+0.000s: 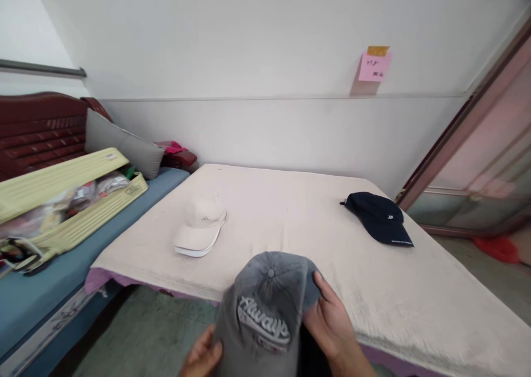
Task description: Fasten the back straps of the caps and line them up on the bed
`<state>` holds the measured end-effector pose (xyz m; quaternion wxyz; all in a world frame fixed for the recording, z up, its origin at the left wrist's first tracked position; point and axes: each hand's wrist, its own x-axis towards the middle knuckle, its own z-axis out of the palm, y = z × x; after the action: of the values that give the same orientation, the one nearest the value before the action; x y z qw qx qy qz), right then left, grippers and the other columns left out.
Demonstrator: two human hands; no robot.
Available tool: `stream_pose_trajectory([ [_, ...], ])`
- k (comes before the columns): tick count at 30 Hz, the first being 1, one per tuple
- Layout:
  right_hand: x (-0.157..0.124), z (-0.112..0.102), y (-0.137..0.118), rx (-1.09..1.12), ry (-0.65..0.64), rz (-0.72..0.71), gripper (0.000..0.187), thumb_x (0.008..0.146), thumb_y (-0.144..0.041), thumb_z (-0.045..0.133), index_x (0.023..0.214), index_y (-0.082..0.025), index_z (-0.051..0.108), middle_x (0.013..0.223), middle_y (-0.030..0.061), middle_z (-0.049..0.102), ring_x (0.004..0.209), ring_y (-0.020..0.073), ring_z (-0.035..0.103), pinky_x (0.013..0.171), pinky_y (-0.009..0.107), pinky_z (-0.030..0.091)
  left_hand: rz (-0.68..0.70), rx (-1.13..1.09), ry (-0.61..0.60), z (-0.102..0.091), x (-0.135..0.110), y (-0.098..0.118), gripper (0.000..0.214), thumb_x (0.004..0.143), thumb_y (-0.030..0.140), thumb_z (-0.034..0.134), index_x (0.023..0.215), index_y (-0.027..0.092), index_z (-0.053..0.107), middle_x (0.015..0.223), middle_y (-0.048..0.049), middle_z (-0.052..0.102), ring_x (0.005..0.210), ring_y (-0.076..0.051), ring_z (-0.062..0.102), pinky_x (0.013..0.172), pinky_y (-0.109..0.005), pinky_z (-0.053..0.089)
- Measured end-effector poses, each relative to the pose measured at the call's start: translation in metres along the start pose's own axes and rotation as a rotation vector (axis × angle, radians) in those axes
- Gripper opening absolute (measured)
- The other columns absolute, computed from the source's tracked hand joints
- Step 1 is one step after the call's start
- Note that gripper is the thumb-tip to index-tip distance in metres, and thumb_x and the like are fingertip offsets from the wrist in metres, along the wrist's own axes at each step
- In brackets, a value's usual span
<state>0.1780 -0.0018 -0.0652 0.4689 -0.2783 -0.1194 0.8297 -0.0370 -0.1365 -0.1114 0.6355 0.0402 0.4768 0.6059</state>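
A grey-blue baseball cap [269, 305] with raised white lettering is held up in front of me, just off the near edge of the table. My left hand [204, 352] grips its lower left side, thumb on the outside. At its right edge, my right hand [329, 319] pinches the fabric, with the thumb near the top. The lower part of the cap runs out of view. On the cloth, a white baseball cap [203, 219] lies to the left with its brim toward me. Far to the right rests a dark navy cap [375, 214] with small white marks.
A cream cloth [282, 211] covers the table, a purple layer under it. Left stands a blue bed [78, 272] bearing a grey pillow [124, 139] and a yellow container [128, 192] of wrapped items. A pink note [374, 67] is taped to the wall; a sliding door [473, 161] is at right.
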Motion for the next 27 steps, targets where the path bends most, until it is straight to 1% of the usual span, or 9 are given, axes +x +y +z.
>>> stream_pose_trajectory([
  [2, 0.009, -0.008, 0.006, -0.093, 0.057, -0.022, 0.032, 0.073, -0.041, 0.069, 0.096, -0.018, 0.069, 0.091, 0.0074, 0.074, 0.1, 0.0261, 0.066, 0.092, 0.041, 0.046, 0.081, 0.056, 0.065, 0.016, 0.012, 0.04, 0.041, 0.058, 0.024, 0.083, 0.096, 0.022, 0.068, 0.091, -0.0074, 0.076, 0.098, -0.03, 0.067, 0.088, -0.04, 0.049],
  [5, 0.018, -0.022, 0.015, -0.212, 0.146, -0.046, 0.04, 0.072, -0.043, 0.071, 0.102, -0.017, 0.066, 0.092, 0.0086, 0.073, 0.097, 0.0252, 0.067, 0.088, 0.037, 0.047, 0.284, 0.149, -0.081, 0.052, 0.035, 0.111, 0.041, 0.065, 0.019, 0.078, 0.104, 0.019, 0.067, 0.097, -0.0088, 0.075, 0.093, -0.026, 0.069, 0.083, -0.034, 0.052],
  [8, 0.022, -0.033, 0.021, -0.267, 0.158, -0.063, 0.042, 0.073, -0.044, 0.07, 0.104, -0.016, 0.064, 0.092, 0.0093, 0.072, 0.091, 0.0237, 0.067, 0.082, 0.034, 0.048, 0.492, 0.11, -0.181, 0.087, 0.067, 0.179, 0.036, 0.066, 0.016, 0.076, 0.101, 0.016, 0.068, 0.095, -0.0083, 0.075, 0.086, -0.023, 0.069, 0.076, -0.028, 0.054],
  [10, 0.024, -0.04, 0.025, -0.288, 0.164, -0.074, 0.04, 0.073, -0.043, 0.07, 0.101, -0.016, 0.064, 0.088, 0.0089, 0.072, 0.085, 0.022, 0.068, 0.077, 0.032, 0.049, 0.623, 0.007, -0.204, 0.1, 0.093, 0.214, 0.025, 0.073, 0.015, 0.07, 0.098, 0.016, 0.068, 0.095, -0.0058, 0.075, 0.084, -0.018, 0.068, 0.075, -0.025, 0.054],
  [12, 0.027, -0.048, 0.029, -0.3, 0.19, -0.076, 0.039, 0.071, -0.042, 0.072, 0.098, -0.015, 0.064, 0.083, 0.008, 0.071, 0.078, 0.0203, 0.067, 0.071, 0.03, 0.048, 0.682, -0.061, -0.136, 0.102, 0.122, 0.236, 0.019, 0.081, 0.015, 0.061, 0.099, 0.018, 0.067, 0.097, -0.0038, 0.074, 0.086, -0.016, 0.067, 0.079, -0.025, 0.053],
  [16, 0.037, -0.066, 0.041, -0.299, 0.24, -0.065, 0.039, 0.067, -0.042, 0.074, 0.094, -0.015, 0.063, 0.076, 0.0064, 0.07, 0.067, 0.0177, 0.065, 0.062, 0.027, 0.046, 0.58, 0.005, 0.083, 0.071, 0.168, 0.244, 0.016, 0.078, 0.002, 0.059, 0.089, 0.012, 0.066, 0.077, -0.0051, 0.073, 0.064, -0.013, 0.066, 0.059, -0.021, 0.053],
  [20, 0.049, -0.079, 0.052, -0.336, 0.245, -0.079, 0.037, 0.061, -0.038, 0.076, 0.087, -0.015, 0.063, 0.069, 0.0045, 0.067, 0.055, 0.0139, 0.061, 0.052, 0.023, 0.041, 0.537, 0.05, 0.241, 0.025, 0.186, 0.233, 0.016, 0.072, -0.005, 0.06, 0.077, 0.01, 0.063, 0.051, 0.0018, 0.061, 0.037, -0.007, 0.051, 0.03, -0.013, 0.03],
  [23, 0.055, -0.082, 0.055, -0.365, 0.244, -0.068, 0.038, 0.058, -0.039, 0.077, 0.084, -0.015, 0.063, 0.065, 0.0037, 0.066, 0.051, 0.0128, 0.058, 0.048, 0.022, 0.038, 0.556, 0.058, 0.267, 0.006, 0.186, 0.234, 0.015, 0.073, -0.003, 0.06, 0.075, 0.012, 0.063, 0.05, 0.0038, 0.06, 0.036, -0.007, 0.05, 0.028, -0.012, 0.027],
  [27, 0.059, -0.082, 0.056, -0.405, 0.26, -0.069, 0.036, 0.06, -0.038, 0.075, 0.083, -0.015, 0.063, 0.064, 0.003, 0.065, 0.048, 0.0115, 0.057, 0.045, 0.021, 0.036, 0.608, 0.059, 0.217, 0.002, 0.184, 0.243, 0.022, 0.074, 0.0, 0.06, 0.088, 0.016, 0.067, 0.068, 0.0019, 0.069, 0.053, -0.01, 0.061, 0.047, -0.015, 0.049],
])
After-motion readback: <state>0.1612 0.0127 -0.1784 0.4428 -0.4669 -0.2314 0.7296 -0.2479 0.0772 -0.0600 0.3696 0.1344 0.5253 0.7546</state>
